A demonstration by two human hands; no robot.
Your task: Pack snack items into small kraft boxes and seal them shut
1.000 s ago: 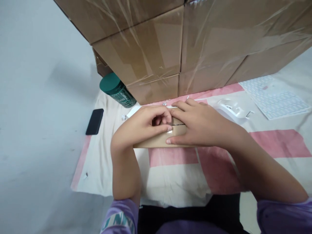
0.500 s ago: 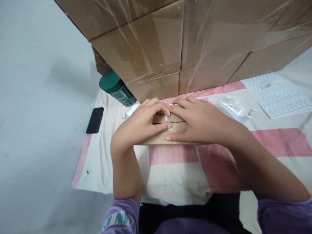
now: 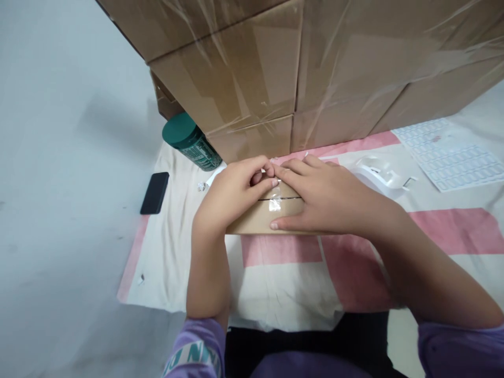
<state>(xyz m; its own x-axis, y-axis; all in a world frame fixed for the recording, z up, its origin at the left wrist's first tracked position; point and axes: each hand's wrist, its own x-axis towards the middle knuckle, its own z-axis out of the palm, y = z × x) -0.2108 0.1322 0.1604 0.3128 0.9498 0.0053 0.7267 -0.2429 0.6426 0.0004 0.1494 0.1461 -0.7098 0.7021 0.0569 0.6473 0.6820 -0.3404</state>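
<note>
A small brown cardboard box (image 3: 248, 224) lies in front of me, with a dark seam along its top. A short strip of clear tape (image 3: 274, 203) crosses that seam. My left hand (image 3: 240, 191) rests over the box's left part, fingers curled, with thumb and forefinger closed at the far end of the tape. My right hand (image 3: 315, 191) grips the box's right part, its fingers over the far side and its thumb along the near side.
Large film-wrapped cartons (image 3: 244, 79) stand behind the box. A green-lidded tub (image 3: 191, 140) and a black phone (image 3: 155, 193) are at left. To the right lie a clear-and-white tape dispenser (image 3: 380, 176) and a sticker sheet (image 3: 449, 152), on a pink-and-white cloth (image 3: 283, 289).
My left hand has shifted slightly right and away from me. Its thumb has slid off the tape's near end, which now shows across the seam. The right hand stays put.
</note>
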